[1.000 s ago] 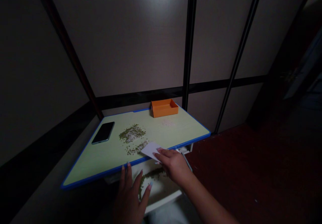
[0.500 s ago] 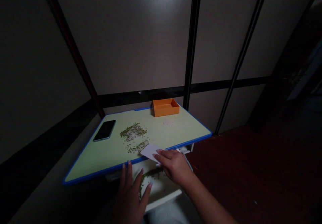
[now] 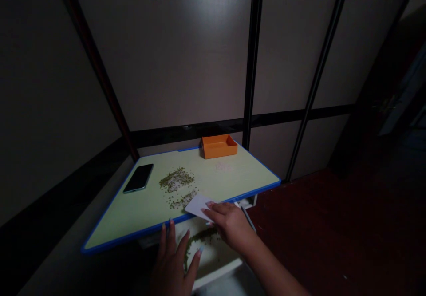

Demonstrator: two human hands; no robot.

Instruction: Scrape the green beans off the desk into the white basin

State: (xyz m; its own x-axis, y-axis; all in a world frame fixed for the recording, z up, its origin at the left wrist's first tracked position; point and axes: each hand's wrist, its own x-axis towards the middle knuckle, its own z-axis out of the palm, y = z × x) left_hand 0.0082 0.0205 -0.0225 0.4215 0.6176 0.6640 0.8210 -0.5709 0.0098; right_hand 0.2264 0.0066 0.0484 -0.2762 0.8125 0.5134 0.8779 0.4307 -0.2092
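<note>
My right hand (image 3: 231, 225) pinches a white card (image 3: 196, 205) between thumb and fingers at the table's front edge. The card's far corner rests beside a small scatter of green and pale grains (image 3: 183, 200). Behind that lies a larger mixed pile (image 3: 176, 179) of the same grains. My left hand (image 3: 175, 260) is open, fingers spread, its fingertips near the blue rim of the pale green tabletop (image 3: 133, 216). Below the edge, between my hands, sits a white drawer or bin (image 3: 213, 254) with green grains along its inner side.
A black-screened phone (image 3: 139, 178) lies at the table's left. At the back stands an open orange box (image 3: 219, 147), with a few pale pink grains (image 3: 224, 166) in front of it. Dark-framed wardrobe panels (image 3: 189, 65) rise behind the table. Dark red floor (image 3: 299, 234) lies to the right.
The card has shifted very slightly left along the front edge in my right hand. My left hand keeps its place, and the grain piles look much the same. The view has tilted a little.
</note>
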